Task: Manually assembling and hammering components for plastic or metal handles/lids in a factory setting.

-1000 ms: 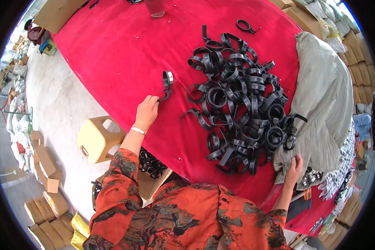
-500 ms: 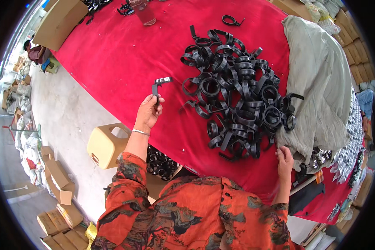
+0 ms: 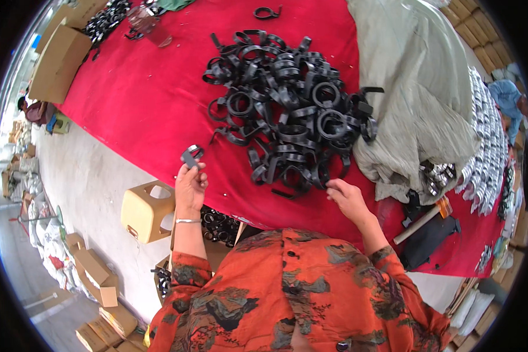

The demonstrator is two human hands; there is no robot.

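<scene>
My left hand is closed on the stem of a black ring with a flat handle, held up over the left edge of the red-covered table. The ring part tilts away above the fingertips. A large heap of similar black rings lies in the middle of the table. Beside the heap's near right edge is my right hand, its thumb and fingers drawn together. Whether anything small sits between those fingertips is not visible.
A grey-green cloth covers part of the right side, with shiny metal parts at its edge. Near them lies a wooden-handled tool. A beige stool and a box of black rings stand below the table's left edge.
My right hand has moved left and up to the heap's near edge. In my left hand the black ring has turned and come lower. The whole view has shifted.
</scene>
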